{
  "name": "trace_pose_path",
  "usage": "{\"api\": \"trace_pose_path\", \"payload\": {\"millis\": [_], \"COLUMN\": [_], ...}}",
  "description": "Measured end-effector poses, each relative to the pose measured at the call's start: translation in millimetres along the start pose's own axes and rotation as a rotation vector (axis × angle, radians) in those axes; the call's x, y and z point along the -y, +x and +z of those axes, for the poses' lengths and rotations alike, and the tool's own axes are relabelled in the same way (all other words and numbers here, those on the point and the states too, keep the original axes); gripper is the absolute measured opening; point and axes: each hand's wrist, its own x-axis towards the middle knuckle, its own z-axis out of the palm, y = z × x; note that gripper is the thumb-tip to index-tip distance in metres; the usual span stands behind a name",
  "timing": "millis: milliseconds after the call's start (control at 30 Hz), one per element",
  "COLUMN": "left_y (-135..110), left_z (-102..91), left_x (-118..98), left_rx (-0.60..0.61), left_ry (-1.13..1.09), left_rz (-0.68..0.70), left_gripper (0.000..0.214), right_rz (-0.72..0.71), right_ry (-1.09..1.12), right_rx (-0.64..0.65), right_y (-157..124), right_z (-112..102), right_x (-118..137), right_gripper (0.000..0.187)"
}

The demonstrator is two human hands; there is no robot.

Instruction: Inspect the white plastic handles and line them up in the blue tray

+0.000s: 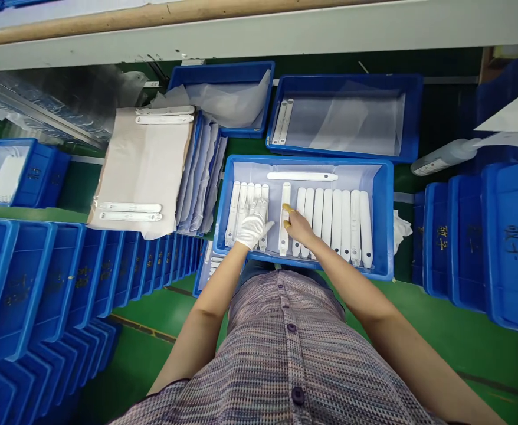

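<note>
A blue bin [385, 224] in front of me holds two rows of long white plastic parts standing side by side, with one more lying crosswise [302, 176] at the back. My left hand [253, 223], in a white glove, lies with spread fingers on the left group of parts [241, 206]. My right hand [295, 224], with yellow finger cots, pinches a single white part [284, 203] that stands alone in the gap between the two groups. The right group [338, 221] has several parts.
Behind are two more blue bins: one [413, 118] with two white parts on a clear sheet, one [223, 74] with crumpled plastic. A stack of paper and foam sheets [146, 165] with white parts lies left. Nested blue bins [42, 277] stand left and right [484, 248].
</note>
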Motion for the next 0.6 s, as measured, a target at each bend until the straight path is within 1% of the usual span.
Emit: {"api": "trace_pose_path", "payload": {"millis": [33, 100, 167, 233, 367, 500, 600], "left_y": [0, -1, -1, -2, -3, -2, 0], "left_z": [6.5, 15.5, 20.3, 23.4, 32.0, 38.8, 38.4], "left_x": [7, 17, 24, 27, 26, 27, 32], "left_rx": [0.06, 0.116, 0.118, 0.11, 0.093, 0.103, 0.146], "left_ry": [0.061, 0.092, 0.092, 0.093, 0.088, 0.079, 0.118], "left_rz": [0.022, 0.056, 0.088, 0.125, 0.206, 0.267, 0.311], "left_gripper": [0.078, 0.079, 0.076, 0.071, 0.069, 0.079, 0.09], "right_rz": [0.001, 0.012, 0.025, 0.033, 0.068, 0.101, 0.098], "right_ry": [-0.011, -0.047, -0.079, -0.096, -0.09, -0.067, -0.047], "right_rx": [0.014, 0.044, 0.065, 0.076, 0.063, 0.021, 0.007], "right_y": [10, 22, 27, 29, 32, 32, 34], "right_z": [5, 17, 27, 33, 35, 35, 24], "right_x": [3, 8, 13, 15, 16, 17, 9], "right_gripper": [0.065, 0.062, 0.057, 0.051, 0.04, 0.04, 0.037]}}
